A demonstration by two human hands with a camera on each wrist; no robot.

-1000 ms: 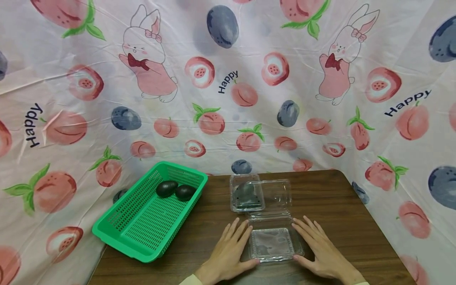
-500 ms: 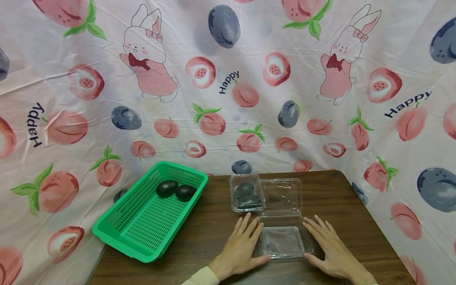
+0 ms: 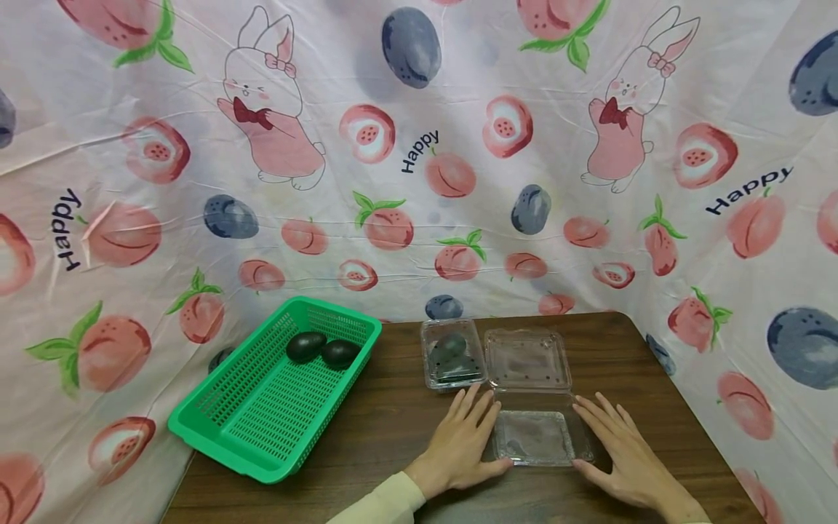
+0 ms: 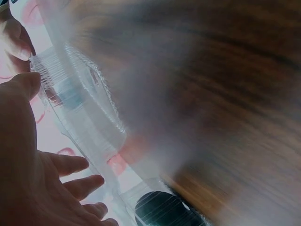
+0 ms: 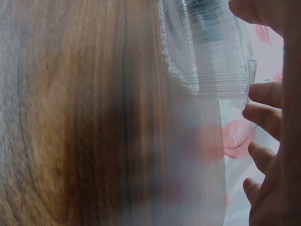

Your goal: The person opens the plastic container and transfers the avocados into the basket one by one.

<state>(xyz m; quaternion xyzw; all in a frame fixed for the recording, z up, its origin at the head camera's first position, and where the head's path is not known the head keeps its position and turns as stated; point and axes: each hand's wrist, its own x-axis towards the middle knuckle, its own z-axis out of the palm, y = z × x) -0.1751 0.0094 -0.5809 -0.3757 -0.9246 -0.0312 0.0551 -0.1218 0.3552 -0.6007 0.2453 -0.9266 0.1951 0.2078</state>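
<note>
Touching clear box [image 3: 533, 438] (lid [image 3: 527, 360] folded back): L fingers [image 3: 487, 423], R fingers [image 3: 591, 420].

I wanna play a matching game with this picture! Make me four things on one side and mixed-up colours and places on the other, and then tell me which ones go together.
Things:
1. Basket
2. Open box
3. Table
4. Cloth

Colours and places:
A. Brown, with wood grain
B. Green all over
C. Hangs behind, with rabbits on it
D. Between the left hand and the right hand

Right pairs: 1-B, 2-D, 3-A, 4-C
</note>
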